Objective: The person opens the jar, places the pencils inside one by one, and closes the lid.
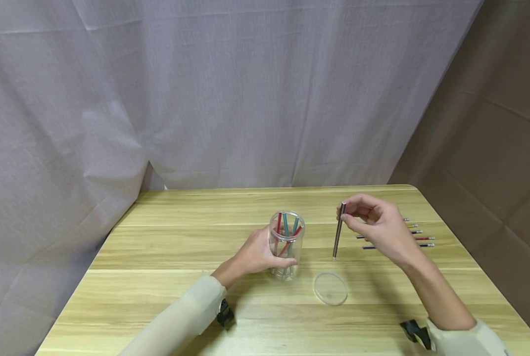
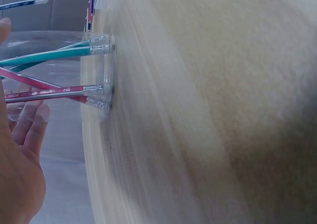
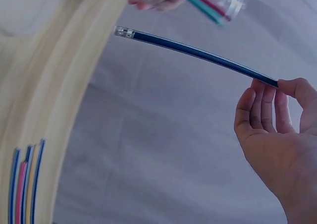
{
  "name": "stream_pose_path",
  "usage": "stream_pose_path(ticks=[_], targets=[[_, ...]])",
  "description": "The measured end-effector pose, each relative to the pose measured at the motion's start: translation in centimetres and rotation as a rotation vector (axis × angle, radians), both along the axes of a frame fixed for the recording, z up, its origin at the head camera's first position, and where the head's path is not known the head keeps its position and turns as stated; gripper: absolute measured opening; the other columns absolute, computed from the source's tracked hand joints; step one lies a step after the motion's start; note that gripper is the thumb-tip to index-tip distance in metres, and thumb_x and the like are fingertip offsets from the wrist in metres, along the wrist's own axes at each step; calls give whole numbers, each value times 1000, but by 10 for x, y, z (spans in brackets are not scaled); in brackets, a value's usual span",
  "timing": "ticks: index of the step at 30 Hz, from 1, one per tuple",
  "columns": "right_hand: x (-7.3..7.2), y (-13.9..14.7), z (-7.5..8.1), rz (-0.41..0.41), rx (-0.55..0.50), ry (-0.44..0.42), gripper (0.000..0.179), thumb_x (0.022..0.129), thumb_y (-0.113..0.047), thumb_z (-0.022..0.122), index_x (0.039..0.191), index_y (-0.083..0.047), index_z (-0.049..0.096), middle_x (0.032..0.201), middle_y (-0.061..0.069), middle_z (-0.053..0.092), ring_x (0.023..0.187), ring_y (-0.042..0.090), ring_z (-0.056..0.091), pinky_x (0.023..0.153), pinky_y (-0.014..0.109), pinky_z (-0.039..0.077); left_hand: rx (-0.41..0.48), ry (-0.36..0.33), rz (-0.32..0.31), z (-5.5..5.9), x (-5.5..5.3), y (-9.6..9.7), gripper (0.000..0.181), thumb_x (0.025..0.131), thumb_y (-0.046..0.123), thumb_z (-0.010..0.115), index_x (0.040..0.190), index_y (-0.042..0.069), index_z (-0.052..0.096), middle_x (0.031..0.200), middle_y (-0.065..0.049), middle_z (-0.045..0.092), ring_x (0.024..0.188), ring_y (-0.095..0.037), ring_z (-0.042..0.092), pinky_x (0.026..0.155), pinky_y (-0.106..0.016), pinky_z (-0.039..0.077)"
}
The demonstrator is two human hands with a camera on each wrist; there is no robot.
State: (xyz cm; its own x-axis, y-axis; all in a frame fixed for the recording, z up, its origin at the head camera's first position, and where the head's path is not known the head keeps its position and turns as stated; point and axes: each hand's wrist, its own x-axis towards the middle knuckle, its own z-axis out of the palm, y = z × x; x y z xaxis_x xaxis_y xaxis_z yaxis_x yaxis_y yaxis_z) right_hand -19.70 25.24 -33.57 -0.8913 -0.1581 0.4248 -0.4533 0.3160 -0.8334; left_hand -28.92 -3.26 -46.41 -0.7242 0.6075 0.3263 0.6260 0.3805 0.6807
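A clear jar (image 1: 298, 252) stands on the table, and my left hand (image 1: 257, 253) holds it round its side. Inside lean red pencils (image 2: 59, 91) and teal pencils (image 2: 74, 51), their eraser ends at the bottom in the left wrist view. To the right of the jar, my right hand (image 1: 387, 230) pinches a dark blue pencil (image 3: 198, 54) near its top between thumb and fingers. That pencil hangs nearly upright over the table, eraser end down, apart from the jar.
A round clear lid (image 1: 330, 288) lies on the wooden table (image 1: 158, 291) in front of the jar, to its right. Several pencils (image 1: 425, 239) in blue, red and yellow lie side by side partly behind my right hand. Grey cloth (image 1: 229, 99) hangs behind the table.
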Motion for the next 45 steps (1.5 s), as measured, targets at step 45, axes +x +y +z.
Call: stream_pose_path(ticks=[45], targets=[[-22, -90, 5, 27, -298, -24, 16, 99, 6, 68, 113, 10, 62, 104, 10, 72, 98, 18, 70, 92, 27, 58, 21, 29, -32, -1, -1, -3, 79, 75, 45, 95, 141, 24, 58, 113, 9, 73, 99, -21, 73, 87, -29, 57]])
